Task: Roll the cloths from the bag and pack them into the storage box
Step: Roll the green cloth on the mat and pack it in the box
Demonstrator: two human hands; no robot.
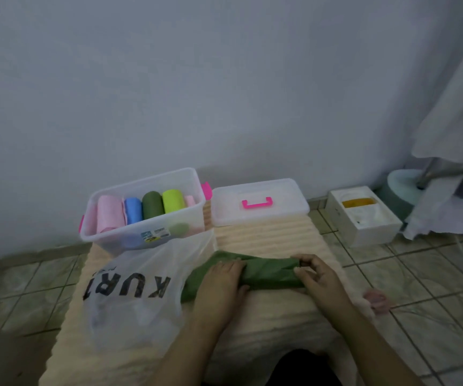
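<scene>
Both hands on a green cloth [269, 271] at lower centre of the frame.

Its long axis runs left to right, the left end spilling toward the plastic bag [133, 296]. The left hand [222, 282] presses it flat-fingered; the right hand [316, 274] pinches its right end. The storage box [144, 235] of rolls sits upper left; the bag's contents are unclear.

A home, likely a utility corner – tiled floor [433, 288], plain painted wall [197, 79], cream mat [266, 235] spread on the tiles, mop bucket [400, 188] in the corner, cloth [453, 121] hanging at right.
</scene>
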